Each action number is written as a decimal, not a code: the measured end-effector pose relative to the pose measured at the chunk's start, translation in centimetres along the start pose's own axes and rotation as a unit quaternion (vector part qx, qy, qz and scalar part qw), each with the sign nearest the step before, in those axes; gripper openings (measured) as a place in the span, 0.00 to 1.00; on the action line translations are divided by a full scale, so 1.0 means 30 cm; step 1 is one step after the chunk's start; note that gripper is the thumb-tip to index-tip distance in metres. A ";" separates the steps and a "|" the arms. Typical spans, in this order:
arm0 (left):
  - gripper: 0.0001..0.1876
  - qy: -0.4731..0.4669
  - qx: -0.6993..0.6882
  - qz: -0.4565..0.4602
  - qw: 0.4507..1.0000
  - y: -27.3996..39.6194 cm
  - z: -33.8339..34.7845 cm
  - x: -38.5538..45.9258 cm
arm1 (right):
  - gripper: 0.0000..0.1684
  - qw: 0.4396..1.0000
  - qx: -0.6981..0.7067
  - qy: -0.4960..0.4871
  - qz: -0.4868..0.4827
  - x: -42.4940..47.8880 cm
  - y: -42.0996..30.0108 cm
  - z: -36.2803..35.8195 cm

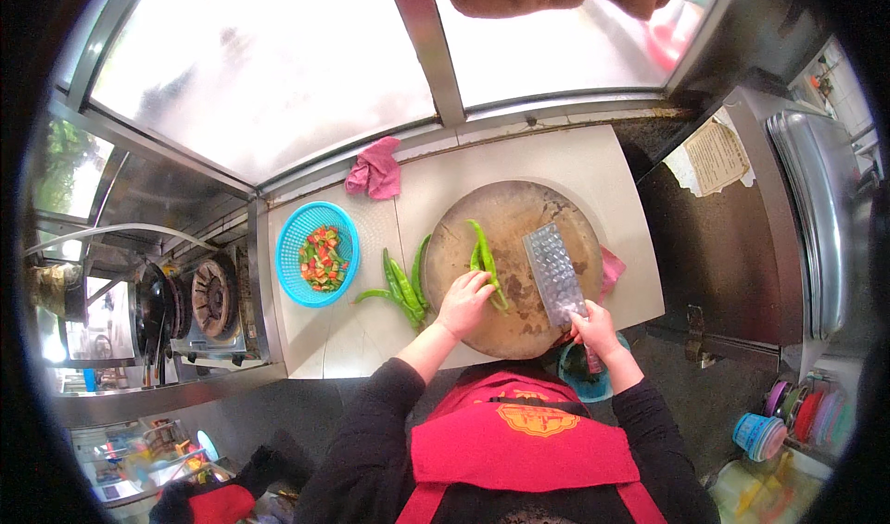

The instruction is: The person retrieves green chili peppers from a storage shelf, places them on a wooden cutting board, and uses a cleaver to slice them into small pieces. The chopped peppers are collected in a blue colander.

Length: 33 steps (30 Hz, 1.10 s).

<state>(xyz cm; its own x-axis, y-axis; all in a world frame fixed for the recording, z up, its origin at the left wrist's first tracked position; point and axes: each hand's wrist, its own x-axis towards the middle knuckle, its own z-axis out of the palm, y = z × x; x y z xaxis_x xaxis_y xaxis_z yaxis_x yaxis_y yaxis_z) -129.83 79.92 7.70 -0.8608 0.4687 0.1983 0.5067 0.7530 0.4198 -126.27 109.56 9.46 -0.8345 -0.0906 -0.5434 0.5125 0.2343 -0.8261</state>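
Observation:
On the round wooden chopping board lie long green chili peppers. My left hand rests on their lower part, with its fingertips on the peppers; whether it grips them is hard to tell. My right hand is closed round the handle of a cleaver with a dimpled blade, which lies over the right side of the board, apart from the peppers. Several more green chili peppers are on the counter at the board's left edge. Farther left, a blue plastic basket holds cut red and green pepper pieces.
A pink cloth lies by the window ledge, and another shows at the board's right edge. Below the counter edge is a blue bucket. A gas burner stands left behind a metal partition; a dark cabinet is at right.

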 end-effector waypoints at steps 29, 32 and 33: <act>0.16 -0.032 -0.013 -0.216 0.976 0.123 0.088 0.133 | 0.08 0.776 -0.571 0.055 -0.261 0.114 -0.149 0.067; 0.19 -0.004 -0.079 -0.285 0.955 0.168 0.084 0.114 | 0.09 0.821 -0.512 0.053 -0.249 0.157 -0.092 0.022; 0.20 0.010 -0.109 -0.317 0.942 0.185 0.077 0.112 | 0.09 0.834 -0.492 0.050 -0.243 0.161 -0.093 0.008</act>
<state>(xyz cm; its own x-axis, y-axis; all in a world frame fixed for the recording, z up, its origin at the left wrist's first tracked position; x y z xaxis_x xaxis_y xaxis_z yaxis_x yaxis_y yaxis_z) -129.81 86.74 8.65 -0.9890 -0.0546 -0.1378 -0.1301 0.7654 0.6303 -131.68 108.24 9.12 -0.9334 -0.3367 -0.1239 -0.2647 0.8794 -0.3958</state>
